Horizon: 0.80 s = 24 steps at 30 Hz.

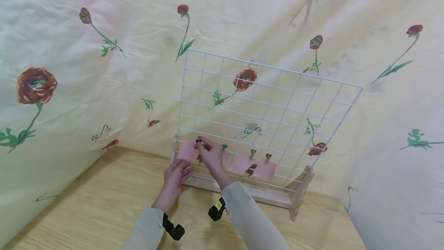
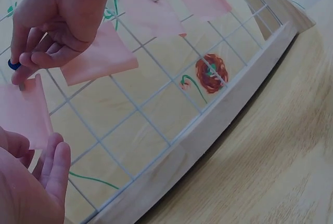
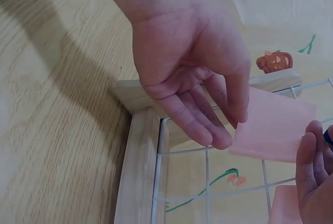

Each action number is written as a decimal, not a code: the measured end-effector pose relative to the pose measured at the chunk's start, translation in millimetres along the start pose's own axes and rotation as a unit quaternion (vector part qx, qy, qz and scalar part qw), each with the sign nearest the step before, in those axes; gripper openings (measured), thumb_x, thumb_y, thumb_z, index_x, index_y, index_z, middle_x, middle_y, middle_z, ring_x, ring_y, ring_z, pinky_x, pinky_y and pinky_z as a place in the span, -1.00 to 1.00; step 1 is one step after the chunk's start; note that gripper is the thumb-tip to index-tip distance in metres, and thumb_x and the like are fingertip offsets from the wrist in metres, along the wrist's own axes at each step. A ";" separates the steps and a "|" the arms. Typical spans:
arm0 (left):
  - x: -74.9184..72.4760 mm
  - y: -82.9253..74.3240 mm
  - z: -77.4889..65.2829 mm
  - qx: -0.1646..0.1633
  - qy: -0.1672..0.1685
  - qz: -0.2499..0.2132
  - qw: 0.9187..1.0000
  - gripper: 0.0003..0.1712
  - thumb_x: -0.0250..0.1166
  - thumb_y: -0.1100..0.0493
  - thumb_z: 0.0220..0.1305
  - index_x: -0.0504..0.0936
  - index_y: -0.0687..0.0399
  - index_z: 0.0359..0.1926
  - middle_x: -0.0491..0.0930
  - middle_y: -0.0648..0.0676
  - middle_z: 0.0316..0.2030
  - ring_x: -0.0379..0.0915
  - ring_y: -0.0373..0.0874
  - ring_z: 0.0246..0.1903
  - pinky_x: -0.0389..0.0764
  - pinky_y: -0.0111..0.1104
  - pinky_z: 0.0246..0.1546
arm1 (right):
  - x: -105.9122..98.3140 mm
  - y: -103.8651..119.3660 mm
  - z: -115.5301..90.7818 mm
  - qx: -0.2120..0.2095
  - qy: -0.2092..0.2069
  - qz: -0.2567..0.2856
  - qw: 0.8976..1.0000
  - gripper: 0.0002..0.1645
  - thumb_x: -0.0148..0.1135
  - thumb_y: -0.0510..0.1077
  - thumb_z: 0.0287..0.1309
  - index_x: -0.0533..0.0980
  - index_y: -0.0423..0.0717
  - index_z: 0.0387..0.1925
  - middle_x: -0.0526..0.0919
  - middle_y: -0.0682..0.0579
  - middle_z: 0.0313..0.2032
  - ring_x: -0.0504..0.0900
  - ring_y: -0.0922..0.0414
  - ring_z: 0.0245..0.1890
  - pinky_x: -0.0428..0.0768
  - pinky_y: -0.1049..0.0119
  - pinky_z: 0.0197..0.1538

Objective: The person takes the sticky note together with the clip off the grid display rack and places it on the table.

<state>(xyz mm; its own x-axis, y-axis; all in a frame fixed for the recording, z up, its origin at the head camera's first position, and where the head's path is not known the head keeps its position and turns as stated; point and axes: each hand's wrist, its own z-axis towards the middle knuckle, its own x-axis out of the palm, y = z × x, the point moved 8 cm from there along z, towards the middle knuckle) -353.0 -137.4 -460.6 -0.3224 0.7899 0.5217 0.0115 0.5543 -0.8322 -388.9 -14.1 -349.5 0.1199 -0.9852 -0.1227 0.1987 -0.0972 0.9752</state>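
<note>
A pink paper square (image 1: pixel 187 151) lies against the lower left of a white wire grid (image 1: pixel 266 88). Its lower edge is held by my left hand (image 1: pixel 176 177), fingers and thumb at the corner in the right wrist view. At the top of that paper, my right hand (image 1: pixel 212 158) pinches a small clothespin (image 1: pixel 198 141) with a dark blue end; most of it is hidden by the fingers. To the right, more pink squares (image 1: pixel 240 164) hang in a row from small wooden clothespins (image 1: pixel 268 158), one with a green end (image 1: pixel 224 146).
The grid stands in a wooden base (image 1: pixel 267 198) with an upright foot (image 1: pixel 300 192) at the right, on a wood-grain table (image 1: pixel 93 200). Flower-printed cloth (image 1: pixel 138 49) hangs behind and at the left. Black cameras are strapped to both wrists.
</note>
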 end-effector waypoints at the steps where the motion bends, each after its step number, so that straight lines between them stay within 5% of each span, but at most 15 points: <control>1: 0.0 0.0 0.2 0.001 0.000 -0.001 1.000 -0.61 0.11 0.24 0.40 0.40 0.40 0.16 0.65 0.12 -0.21 0.68 -0.06 -0.26 0.64 -0.21 -0.03 | -0.5 0.7 -0.1 0.002 -0.001 0.006 1.000 -0.57 0.17 -0.24 0.29 0.48 -0.19 0.19 0.71 -0.22 -0.24 0.49 0.27 -0.69 0.52 0.52 -0.59; 11: 0.7 0.6 -0.6 0.004 0.006 -0.003 1.000 -0.60 0.12 0.25 0.41 0.39 0.44 0.15 0.67 0.03 -0.33 0.66 -0.18 -0.39 0.68 -0.28 -0.12 | -2.2 28.9 -16.6 0.004 -0.010 -0.003 1.000 -0.65 0.13 -0.32 0.29 0.52 -0.34 0.09 0.67 -0.35 -0.18 0.54 0.26 -0.63 0.60 0.43 -0.50; 24: -3.6 1.8 -5.2 0.004 0.010 0.008 1.000 -0.59 0.14 0.25 0.40 0.40 0.45 0.15 0.66 0.03 -0.35 0.65 -0.17 -0.39 0.71 -0.32 -0.22 | -4.4 -3.6 3.1 0.001 -0.066 0.052 0.997 -0.71 0.22 -0.25 0.25 0.60 -0.32 -0.04 0.73 -0.16 -0.33 0.48 0.28 -0.58 0.42 0.58 -0.56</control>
<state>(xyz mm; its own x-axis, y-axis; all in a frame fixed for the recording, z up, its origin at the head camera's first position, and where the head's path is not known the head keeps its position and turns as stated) -346.9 -137.9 -463.0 -0.3030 0.8042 0.5113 0.0100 0.5392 -0.8421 -393.2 -9.8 -351.9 0.0114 -0.9999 0.0034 0.1903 0.0055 0.9817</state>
